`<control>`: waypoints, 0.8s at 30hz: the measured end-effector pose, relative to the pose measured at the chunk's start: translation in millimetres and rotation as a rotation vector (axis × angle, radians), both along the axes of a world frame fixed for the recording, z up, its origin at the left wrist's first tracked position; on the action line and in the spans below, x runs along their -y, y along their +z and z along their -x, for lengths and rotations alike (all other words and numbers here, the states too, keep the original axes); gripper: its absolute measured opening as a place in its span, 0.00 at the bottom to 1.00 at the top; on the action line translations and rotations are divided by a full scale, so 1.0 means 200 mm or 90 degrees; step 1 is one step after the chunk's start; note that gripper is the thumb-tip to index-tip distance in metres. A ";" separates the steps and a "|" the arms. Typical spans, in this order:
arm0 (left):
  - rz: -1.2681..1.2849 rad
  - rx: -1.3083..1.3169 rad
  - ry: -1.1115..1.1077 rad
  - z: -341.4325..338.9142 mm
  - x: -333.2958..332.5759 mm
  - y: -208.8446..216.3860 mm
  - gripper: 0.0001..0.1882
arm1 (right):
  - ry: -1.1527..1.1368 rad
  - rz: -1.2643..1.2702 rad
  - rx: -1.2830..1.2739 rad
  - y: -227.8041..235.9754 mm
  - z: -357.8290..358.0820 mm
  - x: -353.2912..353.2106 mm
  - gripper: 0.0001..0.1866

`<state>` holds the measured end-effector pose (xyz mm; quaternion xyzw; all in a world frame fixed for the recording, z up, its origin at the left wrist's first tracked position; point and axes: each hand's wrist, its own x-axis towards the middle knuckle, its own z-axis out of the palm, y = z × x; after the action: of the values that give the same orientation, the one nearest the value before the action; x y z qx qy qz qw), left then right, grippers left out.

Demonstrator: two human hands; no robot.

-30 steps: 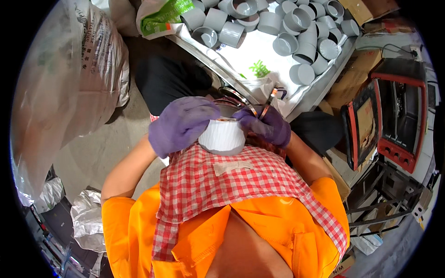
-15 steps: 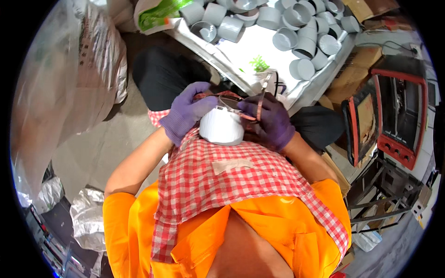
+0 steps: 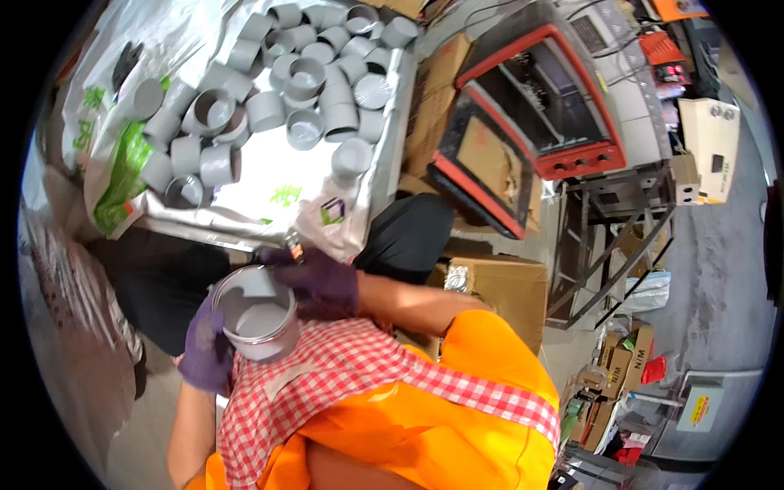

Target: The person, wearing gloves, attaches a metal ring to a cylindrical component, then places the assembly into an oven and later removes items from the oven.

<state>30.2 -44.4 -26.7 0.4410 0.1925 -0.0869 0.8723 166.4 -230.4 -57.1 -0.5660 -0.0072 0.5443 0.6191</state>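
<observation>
Your left hand point(image 3: 204, 351) cupping a grey cup point(image 3: 261, 327) above your checked apron point(image 3: 343, 351), your right hand point(image 3: 328, 282) near its rim, finger grip too blurred to tell, a tray point(image 3: 398, 122) of loose cups point(image 3: 265, 110) ahead, oven point(image 3: 555, 102) open rightward, box point(image 3: 510, 302) beside your right arm

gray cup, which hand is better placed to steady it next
Probably the left: the left hand grips the outer side of the gray cup, while the right hand, near the rim, looks occupied by a slim tool.
</observation>
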 end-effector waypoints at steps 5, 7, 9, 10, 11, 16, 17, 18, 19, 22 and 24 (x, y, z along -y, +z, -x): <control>-0.051 -0.074 -0.010 -0.05 -0.04 0.09 0.21 | 0.113 -0.043 0.065 -0.06 -0.07 -0.05 0.16; -0.043 -0.056 -0.045 -0.07 -0.03 0.13 0.20 | 0.192 -0.074 0.035 0.03 -0.10 -0.05 0.17; -0.096 -0.063 -0.030 -0.02 -0.04 0.04 0.18 | 0.225 -0.049 0.092 0.14 -0.10 -0.07 0.17; -0.177 -0.009 -0.023 0.00 -0.02 0.01 0.17 | 0.235 -0.044 0.120 0.13 -0.10 -0.06 0.17; -0.027 -0.145 0.002 0.00 -0.03 0.04 0.17 | 0.241 -0.039 0.148 0.10 -0.10 -0.05 0.17; -0.006 -0.062 0.050 0.02 -0.02 -0.04 0.18 | 0.283 0.039 0.456 0.07 -0.11 -0.06 0.18; 0.139 -0.159 0.082 -0.01 -0.03 0.00 0.18 | 0.247 -0.051 0.522 0.09 -0.10 -0.04 0.18; 0.141 -0.178 0.081 -0.02 -0.05 0.01 0.19 | 0.208 -0.141 0.586 0.11 -0.08 -0.02 0.18; 0.163 -0.179 0.081 -0.02 -0.05 0.00 0.19 | 0.166 -0.234 0.651 0.13 -0.08 0.00 0.18; 0.233 -0.183 0.079 0.00 -0.04 -0.07 0.19 | 0.300 -0.378 0.711 0.16 -0.09 0.03 0.19; 0.288 -0.186 0.074 0.01 -0.04 -0.12 0.19 | 0.327 -0.347 0.741 0.12 -0.07 0.06 0.16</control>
<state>27.7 -36.5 -51.0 0.2055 0.3172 -0.1403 0.9151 179.5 -242.9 -32.2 -0.5704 -0.6087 0.2600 0.4863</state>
